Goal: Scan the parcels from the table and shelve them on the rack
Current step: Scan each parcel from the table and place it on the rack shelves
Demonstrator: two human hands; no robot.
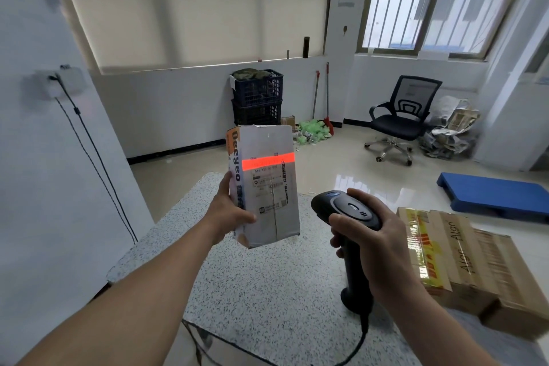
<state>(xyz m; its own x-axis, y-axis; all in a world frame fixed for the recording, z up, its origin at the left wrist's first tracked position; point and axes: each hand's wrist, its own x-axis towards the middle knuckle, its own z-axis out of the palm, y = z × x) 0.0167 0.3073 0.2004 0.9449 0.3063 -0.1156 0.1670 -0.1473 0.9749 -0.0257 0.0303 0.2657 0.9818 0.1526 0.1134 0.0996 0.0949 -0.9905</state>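
Head view: left hand [230, 211] grips white parcel [266, 184] upright above the speckled table [267, 291], red scan line across its label, right hand [377, 242] wrapped round black scanner [346, 211] handle, cardboard boxes [463, 264] at table's right edge.

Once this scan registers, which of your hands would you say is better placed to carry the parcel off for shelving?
Left: the left hand already grips the parcel upright, while the right hand is occupied gripping the scanner.
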